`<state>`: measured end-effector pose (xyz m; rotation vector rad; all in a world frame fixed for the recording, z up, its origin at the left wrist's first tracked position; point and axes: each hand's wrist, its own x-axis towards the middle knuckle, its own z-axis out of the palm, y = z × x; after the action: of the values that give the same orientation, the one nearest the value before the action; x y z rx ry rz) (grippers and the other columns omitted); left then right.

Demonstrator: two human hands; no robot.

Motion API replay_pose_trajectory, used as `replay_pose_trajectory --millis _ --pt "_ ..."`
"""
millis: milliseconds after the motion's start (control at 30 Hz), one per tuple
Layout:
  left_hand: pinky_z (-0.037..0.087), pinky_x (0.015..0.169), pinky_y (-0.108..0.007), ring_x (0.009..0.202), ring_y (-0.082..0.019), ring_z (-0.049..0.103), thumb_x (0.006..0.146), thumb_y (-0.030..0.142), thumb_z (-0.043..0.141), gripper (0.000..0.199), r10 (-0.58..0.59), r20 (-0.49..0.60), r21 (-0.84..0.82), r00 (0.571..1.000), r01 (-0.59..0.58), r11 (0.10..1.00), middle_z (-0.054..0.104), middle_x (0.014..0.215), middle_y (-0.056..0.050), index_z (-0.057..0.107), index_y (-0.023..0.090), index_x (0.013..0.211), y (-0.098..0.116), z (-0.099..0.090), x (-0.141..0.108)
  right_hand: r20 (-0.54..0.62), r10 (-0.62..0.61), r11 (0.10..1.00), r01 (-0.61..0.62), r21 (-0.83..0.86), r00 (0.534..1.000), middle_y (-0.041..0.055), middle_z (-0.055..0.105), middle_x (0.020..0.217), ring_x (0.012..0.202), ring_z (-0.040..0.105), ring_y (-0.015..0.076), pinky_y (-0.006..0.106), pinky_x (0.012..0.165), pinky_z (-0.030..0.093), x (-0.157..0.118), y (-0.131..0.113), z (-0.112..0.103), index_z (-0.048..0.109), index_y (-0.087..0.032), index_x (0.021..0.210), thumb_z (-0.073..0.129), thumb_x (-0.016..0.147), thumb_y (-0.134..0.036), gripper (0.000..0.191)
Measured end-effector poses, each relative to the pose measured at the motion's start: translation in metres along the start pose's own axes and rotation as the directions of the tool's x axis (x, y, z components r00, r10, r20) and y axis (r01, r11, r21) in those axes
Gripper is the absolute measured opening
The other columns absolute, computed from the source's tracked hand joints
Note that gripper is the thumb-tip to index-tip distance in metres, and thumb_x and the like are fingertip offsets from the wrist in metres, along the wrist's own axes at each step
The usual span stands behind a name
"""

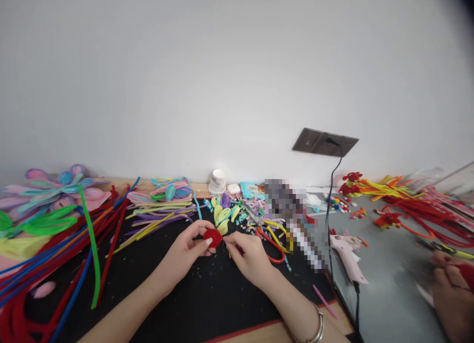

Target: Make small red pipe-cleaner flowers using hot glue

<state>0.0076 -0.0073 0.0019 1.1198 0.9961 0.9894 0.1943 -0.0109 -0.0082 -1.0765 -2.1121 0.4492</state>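
Between the thumb and fingers of my left hand is a red fuzzy coil, round and compact. My right hand pinches at the coil's right edge, its thumb and index finger pressed together; the tip they grip is too small to make out clearly. Both hands are above a black mat. Just behind the coil lie yellow looped pipe cleaners. Orange-handled scissors rest to the right of my right hand.
Bundles of colored pipe cleaners cover the left side. A paper cup stands by the wall. On the right are a pink glue gun with its black cord and another person's hand holding something red.
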Motion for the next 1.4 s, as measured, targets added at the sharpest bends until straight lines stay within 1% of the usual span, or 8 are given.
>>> replay_pose_trajectory --millis 133,300,400,600,800,1067,1267,1400 --pt "0.050 0.068 -0.028 0.068 -0.015 0.064 0.074 0.028 0.065 0.020 0.007 -0.018 -0.001 1.000 -0.007 1.000 0.064 0.084 0.000 0.059 0.021 0.091 -0.0025 -0.0013 0.0015 0.003 0.000 1.000 0.000 0.014 1.000 0.0033 0.067 0.070 0.058 0.061 0.0131 0.021 0.056 0.046 0.0006 -0.0011 -0.0015 0.065 -0.017 0.091 0.047 0.088 -0.016 0.018" --pt "0.051 0.071 -0.030 0.072 -0.016 0.064 0.075 0.030 0.064 0.023 0.015 -0.066 -0.020 0.998 -0.016 1.000 0.064 0.091 -0.002 0.058 0.021 0.095 -0.0072 -0.0039 0.0040 0.005 -0.032 0.999 0.032 0.035 0.999 0.0067 0.070 0.084 0.071 0.065 0.0153 0.025 0.069 0.051 0.0022 0.0001 -0.0042 0.064 -0.018 0.104 0.045 0.088 -0.013 0.026" --pt "0.051 0.074 -0.030 0.075 -0.016 0.064 0.076 0.030 0.064 0.023 0.032 -0.083 -0.033 0.996 -0.035 0.999 0.064 0.091 -0.002 0.057 0.022 0.097 -0.0091 -0.0050 0.0050 -0.018 -0.047 0.998 0.047 0.038 0.999 0.0076 0.071 0.088 0.075 0.067 0.0159 0.026 0.072 0.052 0.0029 0.0007 -0.0038 0.063 -0.018 0.107 0.045 0.087 -0.011 0.028" --pt "0.052 0.075 -0.032 0.075 -0.017 0.064 0.075 0.030 0.064 0.024 0.043 -0.112 -0.080 0.993 -0.052 0.995 0.064 0.091 -0.003 0.058 0.021 0.097 -0.0092 -0.0053 0.0041 -0.093 -0.040 0.998 0.044 0.039 0.995 0.0064 0.072 0.082 0.069 0.067 0.0153 0.025 0.068 0.053 0.0014 0.0020 -0.0004 0.065 -0.018 0.098 0.047 0.086 -0.011 0.023" --pt "0.052 0.075 -0.030 0.075 -0.016 0.064 0.074 0.030 0.066 0.026 0.029 -0.107 -0.108 0.994 -0.041 0.993 0.065 0.089 -0.002 0.059 0.022 0.097 -0.0076 -0.0042 0.0029 -0.043 -0.044 0.997 0.046 0.058 0.998 0.0048 0.070 0.076 0.067 0.066 0.0149 0.024 0.066 0.052 0.0005 0.0031 0.0030 0.064 -0.018 0.098 0.047 0.087 -0.012 0.022" --pt "0.051 0.075 -0.029 0.075 -0.015 0.062 0.077 0.029 0.064 0.027 0.020 -0.079 -0.113 0.997 -0.029 0.993 0.061 0.083 0.000 0.056 0.023 0.101 -0.0071 -0.0041 0.0035 -0.018 -0.026 0.998 0.027 0.057 0.999 0.0039 0.070 0.074 0.067 0.066 0.0144 0.023 0.067 0.051 0.0004 0.0020 0.0033 0.065 -0.017 0.098 0.046 0.088 -0.013 0.021" --pt "0.050 0.075 -0.027 0.078 -0.015 0.063 0.077 0.030 0.064 0.029 0.001 -0.068 -0.115 0.998 -0.008 0.993 0.063 0.087 -0.001 0.057 0.024 0.104 -0.0078 -0.0039 0.0029 -0.010 -0.021 0.998 0.022 0.057 1.000 0.0038 0.069 0.074 0.067 0.065 0.0144 0.023 0.067 0.050 0.0003 0.0030 0.0031 0.065 -0.018 0.098 0.046 0.088 -0.013 0.022" --pt "0.050 0.076 -0.028 0.080 -0.016 0.064 0.077 0.030 0.065 0.031 -0.006 -0.058 -0.111 0.998 -0.001 0.994 0.062 0.085 -0.001 0.057 0.023 0.106 -0.0078 -0.0031 0.0027 -0.015 -0.026 0.998 0.027 0.058 1.000 0.0044 0.069 0.073 0.066 0.065 0.0140 0.023 0.066 0.050 0.0014 0.0017 0.0028 0.065 -0.016 0.097 0.047 0.088 -0.012 0.021"
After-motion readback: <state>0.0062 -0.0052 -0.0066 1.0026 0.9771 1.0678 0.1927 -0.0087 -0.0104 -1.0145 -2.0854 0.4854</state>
